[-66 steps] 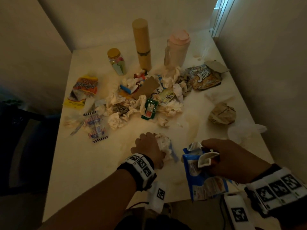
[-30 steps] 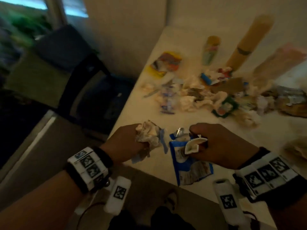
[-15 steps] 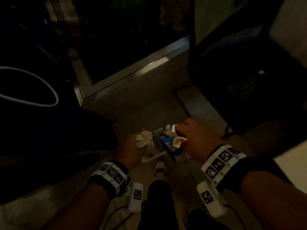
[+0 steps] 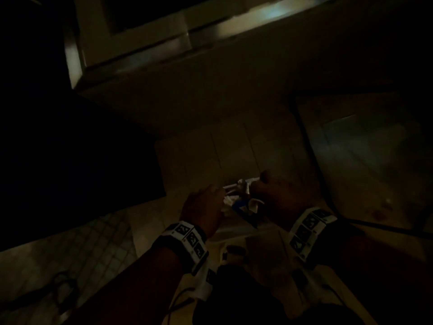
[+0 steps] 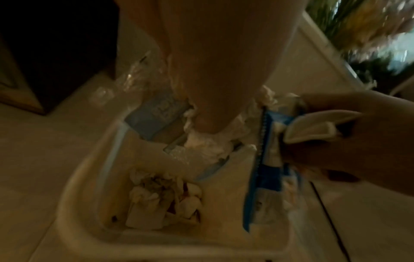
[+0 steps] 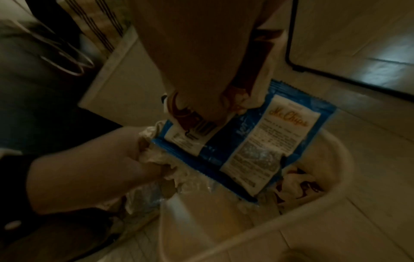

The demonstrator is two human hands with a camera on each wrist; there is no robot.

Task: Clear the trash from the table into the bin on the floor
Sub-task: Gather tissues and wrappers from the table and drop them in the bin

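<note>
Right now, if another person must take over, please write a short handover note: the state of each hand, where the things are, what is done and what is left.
Left hand: grips a crumpled white tissue wad with some clear plastic, above the bin.
Right hand: grips a blue chip bag together with a small white wrapper; the bag hangs over the bin's opening.
Done: some crumpled paper trash already lies in the bin on the floor.
Left: let go of both handfuls. The table is not in view, so what is left there cannot be told.
</note>
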